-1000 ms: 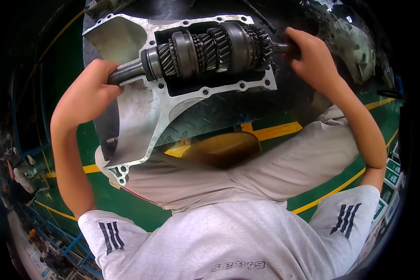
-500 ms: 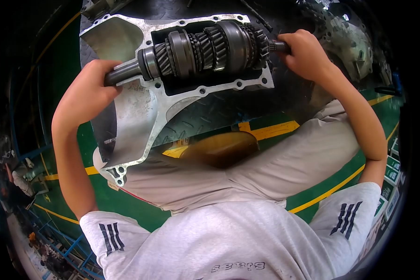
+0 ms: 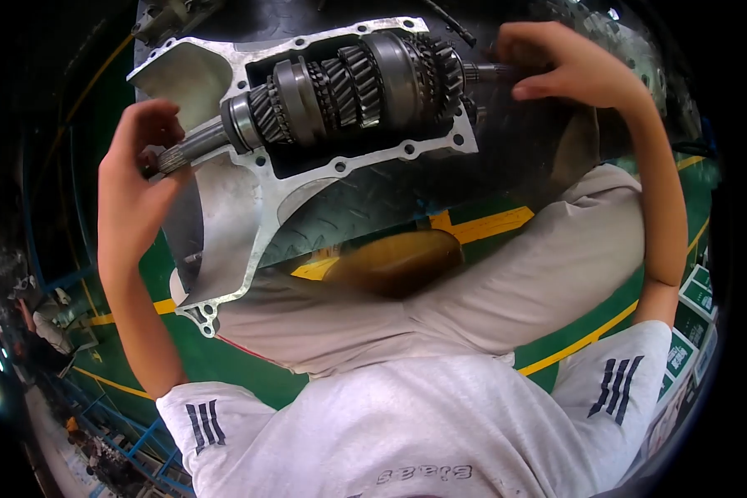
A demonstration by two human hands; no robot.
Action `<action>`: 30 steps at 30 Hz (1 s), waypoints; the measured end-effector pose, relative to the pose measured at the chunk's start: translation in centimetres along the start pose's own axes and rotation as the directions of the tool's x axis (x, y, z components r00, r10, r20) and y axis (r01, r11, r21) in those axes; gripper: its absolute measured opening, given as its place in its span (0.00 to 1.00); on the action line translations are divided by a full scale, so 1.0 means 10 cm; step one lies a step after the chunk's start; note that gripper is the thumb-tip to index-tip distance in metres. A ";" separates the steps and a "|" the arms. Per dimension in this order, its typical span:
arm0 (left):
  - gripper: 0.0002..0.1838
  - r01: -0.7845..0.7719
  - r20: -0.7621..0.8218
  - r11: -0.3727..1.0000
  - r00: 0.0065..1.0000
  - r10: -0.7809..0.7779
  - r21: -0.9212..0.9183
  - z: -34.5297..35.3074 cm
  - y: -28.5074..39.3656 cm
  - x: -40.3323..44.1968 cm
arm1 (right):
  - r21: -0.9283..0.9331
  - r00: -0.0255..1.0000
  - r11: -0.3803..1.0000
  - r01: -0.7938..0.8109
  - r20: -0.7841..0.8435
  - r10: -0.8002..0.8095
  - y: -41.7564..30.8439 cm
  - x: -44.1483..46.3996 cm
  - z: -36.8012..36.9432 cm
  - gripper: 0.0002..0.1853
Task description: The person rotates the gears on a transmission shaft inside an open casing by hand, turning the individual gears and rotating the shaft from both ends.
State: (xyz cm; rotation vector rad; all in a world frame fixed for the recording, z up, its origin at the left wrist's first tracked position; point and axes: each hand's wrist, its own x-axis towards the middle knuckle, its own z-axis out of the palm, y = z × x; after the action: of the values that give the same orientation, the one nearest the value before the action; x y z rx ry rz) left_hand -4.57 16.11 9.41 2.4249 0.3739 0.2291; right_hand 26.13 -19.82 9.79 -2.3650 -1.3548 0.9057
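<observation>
A gear shaft (image 3: pixel 357 79) with several helical gears and rings lies in the open half of a metal gearbox housing (image 3: pixel 373 156). Its two ends stick out to the left and right. My left hand (image 3: pixel 133 170) is open around the splined left end, thumb below and fingers curled above; I cannot tell whether it still touches the metal. Beyond the thin right end, my right hand (image 3: pixel 585 70) is open, its thumb and fingers spread apart with nothing held.
The housing rests on a dark tread-plate bench (image 3: pixel 340 212). A thin rod (image 3: pixel 448 23) lies behind it, and another metal casing (image 3: pixel 639 62) stands at the far right. Below the bench edge is a round brown stool-like seat (image 3: pixel 398 261). Boxes (image 3: pixel 681 353) stand at lower right.
Both my hands have loosened from the gear shaft ends, and their fingers have opened. The right hand has drawn away to the right. The shaft stays in the housing.
</observation>
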 end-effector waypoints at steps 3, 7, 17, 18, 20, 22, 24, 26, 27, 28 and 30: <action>0.22 -0.108 -0.151 0.983 0.985 0.085 -0.150 0.05 -0.35 -0.19 | -0.037 0.984 0.998 0.057 -0.170 -0.062 0.35 -0.15 0.03 0.22; 0.19 -0.293 -0.348 0.916 0.918 0.190 -0.274 0.25 -0.62 -0.22 | 0.035 0.985 0.997 -0.066 -0.155 0.070 0.30 -0.21 0.08 0.24; 0.18 -0.373 -0.376 0.911 0.880 0.289 -0.173 0.30 -0.67 -0.22 | 0.159 0.984 0.976 -0.147 -0.074 0.160 -0.23 -0.26 -0.09 0.35; 0.16 -0.362 -0.356 0.922 0.887 0.295 -0.138 0.30 -0.66 -0.23 | 0.139 0.982 0.981 -0.138 -0.110 0.154 -0.26 -0.27 -0.08 0.34; 0.13 -0.316 -0.340 0.925 0.911 0.234 -0.209 0.32 -0.60 -0.24 | 0.216 0.984 0.966 -0.139 -0.080 0.160 -0.08 -0.23 -0.09 0.31; 0.12 -0.267 -0.316 0.922 0.933 0.174 -0.280 0.31 -0.61 -0.24 | 0.294 0.985 0.945 -0.144 -0.049 0.165 0.16 -0.19 -0.04 0.28; 0.15 -0.157 -0.230 0.932 0.970 0.083 -0.326 0.27 -0.63 -0.22 | 0.236 0.989 0.969 0.080 -0.140 -0.048 0.38 -0.16 0.09 0.28; 0.20 -0.076 -0.254 0.945 0.967 -0.007 -0.317 0.22 -0.49 -0.17 | 0.249 0.991 0.964 0.096 -0.113 -0.069 0.49 -0.14 0.11 0.29; 0.23 0.080 -0.127 0.919 0.982 -0.138 -0.386 0.15 -0.42 -0.15 | 0.262 0.992 0.958 0.115 -0.086 -0.095 0.53 -0.12 0.10 0.30; 0.26 0.238 0.010 0.870 0.966 -0.259 -0.432 0.11 -0.38 -0.15 | 0.263 0.992 0.958 0.116 -0.087 -0.096 0.58 -0.10 0.07 0.30; 0.27 0.265 0.045 0.844 0.960 -0.276 -0.467 0.09 -0.40 -0.14 | 0.274 0.996 0.962 -0.013 0.086 -0.011 0.64 -0.05 0.03 0.31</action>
State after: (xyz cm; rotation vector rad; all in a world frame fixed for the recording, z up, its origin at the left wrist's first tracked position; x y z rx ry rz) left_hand -6.52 18.05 6.12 1.8660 0.5931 0.1962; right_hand 30.12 -23.67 6.50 -2.1384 -1.1707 1.1290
